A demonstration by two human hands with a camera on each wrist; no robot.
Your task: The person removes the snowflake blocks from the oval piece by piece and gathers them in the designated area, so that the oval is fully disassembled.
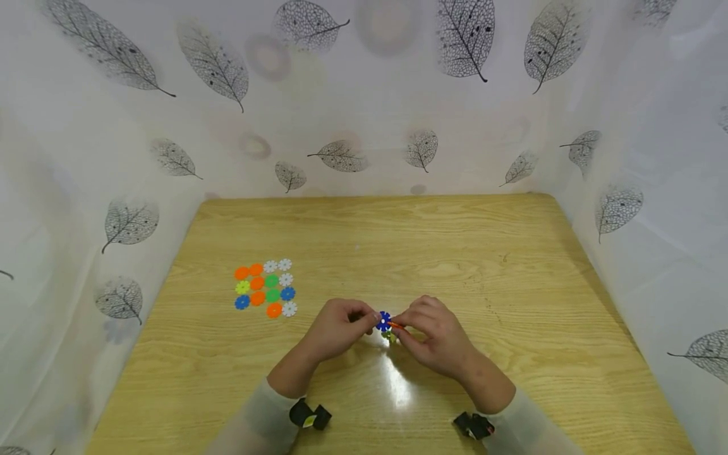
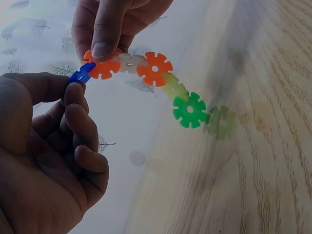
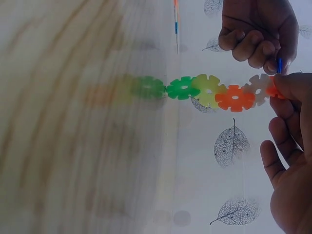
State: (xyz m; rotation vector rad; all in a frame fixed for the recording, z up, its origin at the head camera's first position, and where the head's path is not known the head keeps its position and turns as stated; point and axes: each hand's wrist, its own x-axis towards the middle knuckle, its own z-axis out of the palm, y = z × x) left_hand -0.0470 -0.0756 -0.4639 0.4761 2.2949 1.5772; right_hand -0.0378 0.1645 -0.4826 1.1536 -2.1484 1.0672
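Note:
My left hand (image 1: 338,328) pinches a blue notched plastic disc (image 1: 384,315) between thumb and fingertips. Right beside it, my right hand (image 1: 435,335) grips an orange disc (image 2: 104,69) at the top of a linked chain. The blue disc meets that orange disc's edge in the left wrist view. Below it the chain runs through a white disc (image 2: 123,62), a second orange disc (image 2: 148,73), a yellow-green disc (image 2: 174,88) and a green disc (image 2: 197,113). The green end hangs close over the tabletop, where its reflection shows. Fingertips partly hide the blue disc and top orange disc.
Several loose discs in orange, white, green, blue and yellow (image 1: 242,287) lie in rows on the left of the wooden table (image 1: 455,240). Pale leaf-printed curtains (image 1: 364,107) stand behind the table and along both sides.

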